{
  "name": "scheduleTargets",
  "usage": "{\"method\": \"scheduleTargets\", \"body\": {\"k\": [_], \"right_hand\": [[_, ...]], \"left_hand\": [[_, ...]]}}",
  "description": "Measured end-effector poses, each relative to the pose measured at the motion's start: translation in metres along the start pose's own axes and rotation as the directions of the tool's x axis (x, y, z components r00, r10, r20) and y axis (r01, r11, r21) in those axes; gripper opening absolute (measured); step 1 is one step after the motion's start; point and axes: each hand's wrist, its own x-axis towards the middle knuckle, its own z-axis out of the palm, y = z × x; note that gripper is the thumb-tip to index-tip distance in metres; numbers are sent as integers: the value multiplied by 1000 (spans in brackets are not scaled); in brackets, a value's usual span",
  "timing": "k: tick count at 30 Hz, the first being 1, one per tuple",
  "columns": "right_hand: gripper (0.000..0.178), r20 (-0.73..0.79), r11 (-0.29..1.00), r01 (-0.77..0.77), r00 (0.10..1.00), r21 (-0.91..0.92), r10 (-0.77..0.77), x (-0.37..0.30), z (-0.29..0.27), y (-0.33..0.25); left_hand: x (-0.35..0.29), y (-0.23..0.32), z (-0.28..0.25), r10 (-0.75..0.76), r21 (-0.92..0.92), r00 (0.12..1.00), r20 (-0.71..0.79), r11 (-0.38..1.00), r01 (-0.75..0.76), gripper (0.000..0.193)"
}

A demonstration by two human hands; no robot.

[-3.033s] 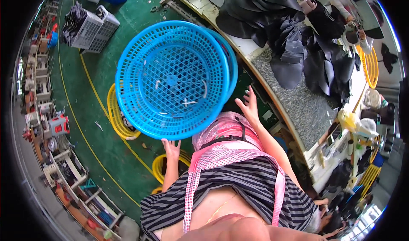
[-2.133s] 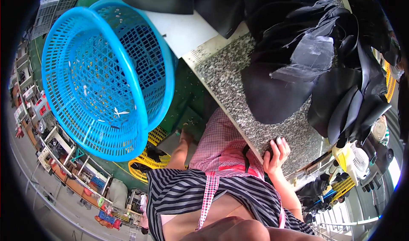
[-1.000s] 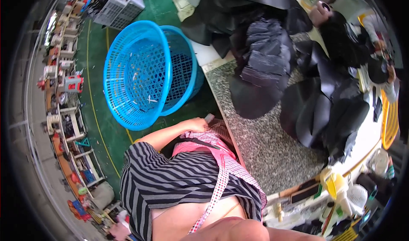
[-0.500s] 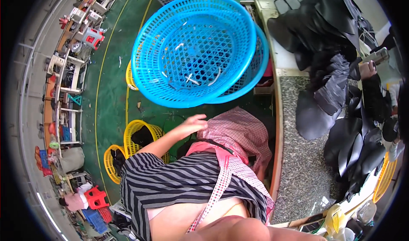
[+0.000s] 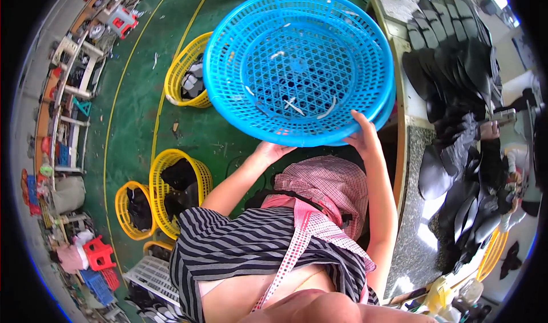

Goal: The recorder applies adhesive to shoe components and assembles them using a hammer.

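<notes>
A large round blue plastic basket [image 5: 227, 66] with lattice walls is tilted in front of me, a few white scraps on its bottom. A second blue basket [image 5: 390, 107] shows beneath its right edge. My right hand [image 5: 365, 137] grips the near right rim, one finger reaching over the edge. At the near left rim, my left hand [image 5: 273, 150] holds the basket from below; its fingertips are hidden under it.
To the right runs a speckled worktop [image 5: 408, 249] with stacks of black cut pieces [image 5: 456, 75]. Left on the green floor stand a yellow basket [image 5: 170, 79] with grey pieces and two yellow baskets [image 5: 205, 177] with black contents. A white crate [image 5: 154, 276] lies lower left.
My right hand has come into view onto the basket's rim. My left hand has moved from beside my lap to the basket. The blue baskets now appear further right.
</notes>
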Motion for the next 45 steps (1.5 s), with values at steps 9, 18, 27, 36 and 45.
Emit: {"method": "scheduleTargets", "body": {"k": [9,18,27,36,45], "right_hand": [[46,187,988,-60,982,139,34,6,12,-23],[54,114,956,228,961,184,-251,-31,11,-85],[61,242,930,287,909,229,-340,-41,-24,-131],[53,118,901,365,909,235,-400,-33,-18,-117],[54,204,917,320,907,239,-369,7,2,-66]], "left_hand": [[1,-23,43,135,-41,968,-212,988,-147,47],[13,10,46,179,-61,915,-362,975,-215,44],[-104,107,-8,206,-127,884,-419,951,-282,16],[-201,111,-106,325,-490,833,-448,690,-533,57],[-206,57,-271,260,-544,617,-743,303,-782,53]]}}
